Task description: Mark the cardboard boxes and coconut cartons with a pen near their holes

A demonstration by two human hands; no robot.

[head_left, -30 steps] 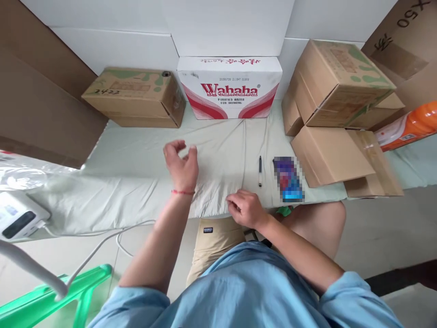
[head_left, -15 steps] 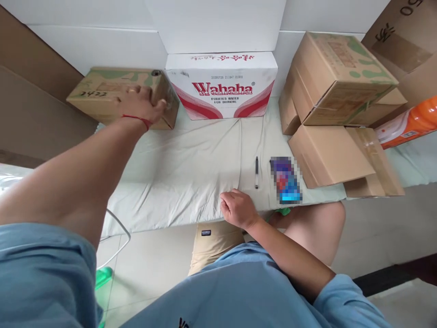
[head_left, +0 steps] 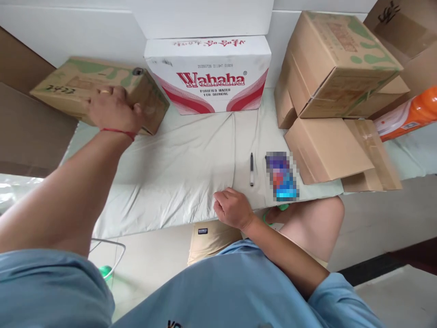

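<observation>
My left hand [head_left: 114, 109] is on the front part of a long brown cardboard box [head_left: 77, 75] marked "2422", its fingers bent against the top and its thumb toward the right end. The undersides of these fingers are hidden. My right hand [head_left: 234, 208] rests with curled fingers on the front edge of the cloth-covered surface [head_left: 164, 168]; whatever it may hold is hidden. Just beyond it lie a black and clear pen [head_left: 251, 169] and a phone with a blurred screen [head_left: 282, 176]. A white and red Wahaha carton [head_left: 213, 84] stands at the back.
Brown boxes [head_left: 344, 68] are stacked at the right, above an open-flapped box [head_left: 331, 148]. An orange-wrapped item [head_left: 406, 116] lies beside them. Large cardboard [head_left: 30, 132] stands at the far left. A white cable [head_left: 119, 255] hangs below the front edge.
The view has shifted. The long brown box has come slightly nearer relative to the Wahaha carton, with my left hand on it and its fingers more bent. My right hand stays at the edge.
</observation>
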